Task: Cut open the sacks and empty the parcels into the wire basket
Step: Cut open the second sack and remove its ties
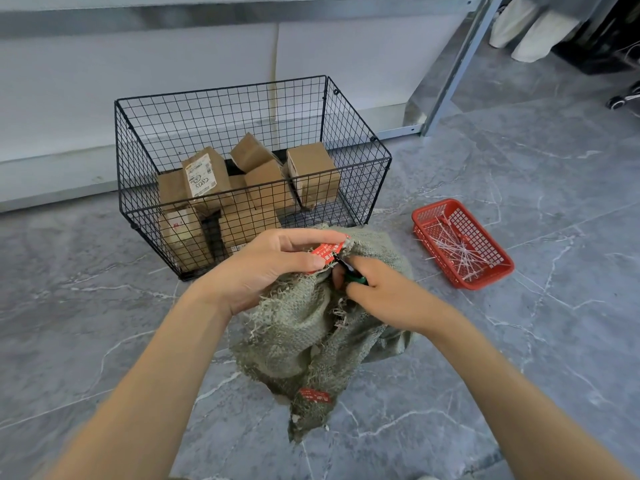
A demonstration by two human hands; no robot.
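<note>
A frayed green woven sack (pixel 311 334) lies on the grey floor in front of me, its bunched neck raised toward the black wire basket (pixel 356 174). My left hand (pixel 263 265) pinches a red tag (pixel 327 252) at the sack's neck. Right beside it, my right hand (pixel 377 289) grips a small green-handled cutter (pixel 355 277) whose dark tip points at the tag. A second red tag (pixel 315 396) shows lower on the sack. Several brown cardboard parcels (pixel 263 181) lie inside the basket.
A red plastic tray (pixel 485 275) holding several cut white ties sits on the floor to the right. A white wall runs behind the basket. A metal shelf post (pixel 457 64) and white bags (pixel 533 29) stand at the back right.
</note>
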